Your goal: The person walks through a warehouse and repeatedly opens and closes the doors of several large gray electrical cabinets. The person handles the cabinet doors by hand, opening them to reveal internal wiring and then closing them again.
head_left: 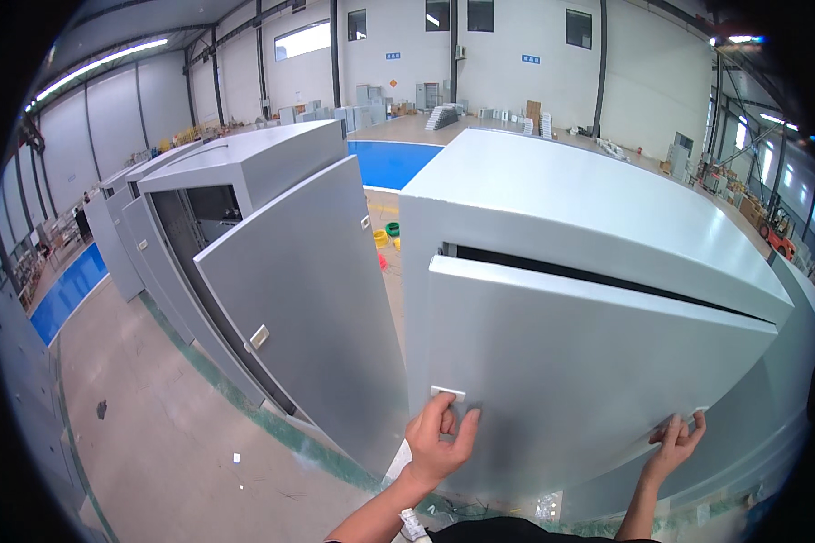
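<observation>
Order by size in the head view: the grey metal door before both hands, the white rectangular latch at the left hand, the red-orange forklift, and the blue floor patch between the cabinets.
Largest: grey metal door
Then: blue floor patch
Then: red-orange forklift
Smallest: white rectangular latch

Factory hall or big workshop, tall and wide. Pale walls [525, 100] split by dark columns [601, 68], small windows [580, 29] set high. Strip light [104, 68] overhead. Large grey metal cabinets [290, 172] standing in rows on beige floor [181, 425], with blue floor areas [398, 163] and green floor band [281, 431]. Grey box-shaped units [362, 116] gathered by far wall. Far right: orange vehicle [777, 240], probably forklift, too small near rim to be sure.
</observation>
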### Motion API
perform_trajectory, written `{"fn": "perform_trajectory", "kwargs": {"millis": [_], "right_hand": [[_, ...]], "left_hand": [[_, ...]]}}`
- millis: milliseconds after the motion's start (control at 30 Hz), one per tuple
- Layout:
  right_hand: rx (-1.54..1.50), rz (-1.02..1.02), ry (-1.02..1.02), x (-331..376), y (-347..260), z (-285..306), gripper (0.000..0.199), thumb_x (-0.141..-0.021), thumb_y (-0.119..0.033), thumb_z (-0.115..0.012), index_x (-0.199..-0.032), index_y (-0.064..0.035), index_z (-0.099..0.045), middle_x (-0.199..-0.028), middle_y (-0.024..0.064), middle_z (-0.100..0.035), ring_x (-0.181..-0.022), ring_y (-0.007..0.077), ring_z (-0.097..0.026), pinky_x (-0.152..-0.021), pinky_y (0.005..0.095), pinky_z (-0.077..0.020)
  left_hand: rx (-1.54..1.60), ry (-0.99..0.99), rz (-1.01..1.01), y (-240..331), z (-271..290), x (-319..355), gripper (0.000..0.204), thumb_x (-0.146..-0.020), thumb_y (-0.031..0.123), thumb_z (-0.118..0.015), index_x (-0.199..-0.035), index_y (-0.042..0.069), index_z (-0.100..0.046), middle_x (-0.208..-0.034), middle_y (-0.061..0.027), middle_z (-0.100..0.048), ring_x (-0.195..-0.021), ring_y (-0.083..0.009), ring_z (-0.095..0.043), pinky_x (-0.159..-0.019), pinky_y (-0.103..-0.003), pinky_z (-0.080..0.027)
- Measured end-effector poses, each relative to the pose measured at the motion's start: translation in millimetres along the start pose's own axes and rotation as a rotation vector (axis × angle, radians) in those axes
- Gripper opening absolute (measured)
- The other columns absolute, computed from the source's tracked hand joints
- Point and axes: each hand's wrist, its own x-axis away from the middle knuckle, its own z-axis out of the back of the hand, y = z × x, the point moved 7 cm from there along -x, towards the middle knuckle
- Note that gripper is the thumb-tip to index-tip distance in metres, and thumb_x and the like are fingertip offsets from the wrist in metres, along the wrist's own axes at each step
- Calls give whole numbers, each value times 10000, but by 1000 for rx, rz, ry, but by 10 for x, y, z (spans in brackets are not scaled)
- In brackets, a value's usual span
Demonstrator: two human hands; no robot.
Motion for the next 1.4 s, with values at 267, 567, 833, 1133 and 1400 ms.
{"fn": "perform_trajectory", "kwargs": {"millis": [267, 567, 833, 1133, 1400], "right_hand": [[-35, -34, -69, -17, -91, -150, 503, -978, -96, -612, -1390, 1, -340, -618, -25, -457, -560, 68, -439, -560, 221, -387], [-211, -116, -66, -57, 80, -324, 526, -896, -2, -648, -1338, -13, -365, -685, 15, -549, -573, 111, -564, -510, 246, -480], [-116, -104, -188, -343, 149, -38, 456, -929, -79, -696, -1286, -7, -421, -621, 2, -529, -532, 80, -546, -503, 239, -453], [-247, 41, -142, -75, 444, -99, 595, -912, -17, -685, -1424, 5, -383, -654, 4, -534, -568, 87, -558, -559, 244, -507], [-272, 169, -219, -26, 515, 154, 695, -911, 54, -611, -1511, -3, -265, -794, 48, -550, -684, 121, -539, -658, 276, -566]], "left_hand": [[-79, 41, -71, -23, -85, -111, 334, -823, 64, -759, -1099, -45, -604, -591, -27, -443, -493, -133, -440, -479, -266, -386], [-139, 114, -9, -91, 145, -16, 323, -906, 86, -674, -1185, -47, -581, -753, -8, -555, -672, -98, -477, -686, -253, -434], [-37, 184, 147, -117, -288, 38, 341, -960, 132, -602, -1221, -68, -513, -824, -13, -460, -748, -133, -429, -684, -274, -399], [-154, 303, 148, -7, -9, 82, 190, -985, 83, -613, -1114, -44, -556, -934, -50, -563, -801, -115, -520, -679, -254, -474], [-167, 490, -464, 1225, 206, -164, 393, -968, 122, -500, -1334, -12, -455, -1288, -164, -534, -1188, -261, -526, -1029, -389, -423]]}}
